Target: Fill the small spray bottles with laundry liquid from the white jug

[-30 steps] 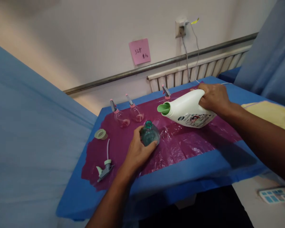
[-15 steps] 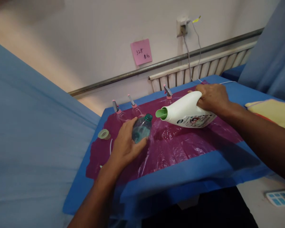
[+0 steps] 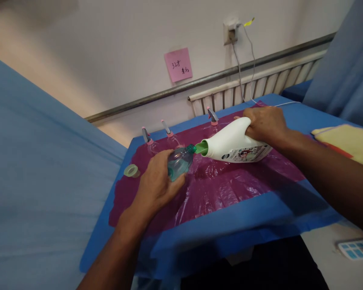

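Observation:
My left hand (image 3: 159, 175) is wrapped round a clear green plastic bottle (image 3: 180, 160), tilted with its open neck to the right. Bluish-green liquid shows low inside it. My right hand (image 3: 264, 125) grips the handle of a white detergent jug (image 3: 232, 145), tipped on its side toward the bottle. The jug's green pouring spout (image 3: 200, 148) meets the bottle's mouth; whether it sits inside or only against the rim I cannot tell. A pale green cap (image 3: 131, 171) lies left of my left hand.
Behind my hands stand three spray bottles with grey-and-pink trigger heads (image 3: 146, 136), (image 3: 166, 128), (image 3: 212, 116). A shiny purple plastic sheet (image 3: 218, 189) covers part of the blue table (image 3: 245, 213). A yellow cloth (image 3: 347, 143) lies at the right. Blue curtains (image 3: 42, 173) hang on both sides.
The jug has moved slightly left, and its spout now meets the bottle's mouth, where a gap showed before. The bottle has tilted further toward the jug.

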A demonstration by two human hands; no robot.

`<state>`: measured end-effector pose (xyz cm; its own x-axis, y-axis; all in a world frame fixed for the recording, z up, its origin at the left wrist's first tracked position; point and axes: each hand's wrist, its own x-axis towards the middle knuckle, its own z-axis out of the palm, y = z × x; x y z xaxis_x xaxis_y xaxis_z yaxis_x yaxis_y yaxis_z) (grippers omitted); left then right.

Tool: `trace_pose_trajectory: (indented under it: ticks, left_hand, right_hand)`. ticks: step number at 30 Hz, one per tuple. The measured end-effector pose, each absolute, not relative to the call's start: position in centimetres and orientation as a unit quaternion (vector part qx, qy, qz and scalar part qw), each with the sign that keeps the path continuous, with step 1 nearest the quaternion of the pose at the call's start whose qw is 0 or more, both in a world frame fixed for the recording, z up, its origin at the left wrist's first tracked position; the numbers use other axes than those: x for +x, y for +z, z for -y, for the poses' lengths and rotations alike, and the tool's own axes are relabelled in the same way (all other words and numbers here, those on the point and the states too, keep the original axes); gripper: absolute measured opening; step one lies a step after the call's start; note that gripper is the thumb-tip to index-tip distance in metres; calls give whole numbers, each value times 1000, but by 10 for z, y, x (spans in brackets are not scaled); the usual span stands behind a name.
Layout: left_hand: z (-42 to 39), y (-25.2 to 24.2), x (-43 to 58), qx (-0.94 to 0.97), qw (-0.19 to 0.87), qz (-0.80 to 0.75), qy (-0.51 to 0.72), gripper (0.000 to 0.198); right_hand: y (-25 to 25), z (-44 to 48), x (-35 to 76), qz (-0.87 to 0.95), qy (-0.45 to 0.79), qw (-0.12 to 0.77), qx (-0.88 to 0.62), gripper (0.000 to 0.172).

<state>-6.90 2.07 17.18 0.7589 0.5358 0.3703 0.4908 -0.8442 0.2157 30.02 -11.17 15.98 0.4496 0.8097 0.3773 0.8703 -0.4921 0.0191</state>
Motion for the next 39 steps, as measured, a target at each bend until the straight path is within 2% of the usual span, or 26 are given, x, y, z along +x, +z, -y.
trace_pose_trajectory:
  ticks: [10,24,31,34,39]
  left_hand:
    - [-22,176,-68,952,-12,-230,201,66]
    - [-13,194,-65,959,-97,-220,150,72]
    - [-9,199,-66,958,-115,-226,132,73]
    - [-7,201,-66,959,-123,-224,125,74]
    - [-7,203,-66,960,-132,-221,108,72]
  right_hand:
    - [160,110,298,496,-175,88,-846,50]
    - [163,106,294,499,-149,80,-850,64]
    - [157,102,296,505,-141,112,-844,45]
    - [155,102,296,508,-134,133,-840,42]
    - [156,102,291,514,-141,117,-838,37]
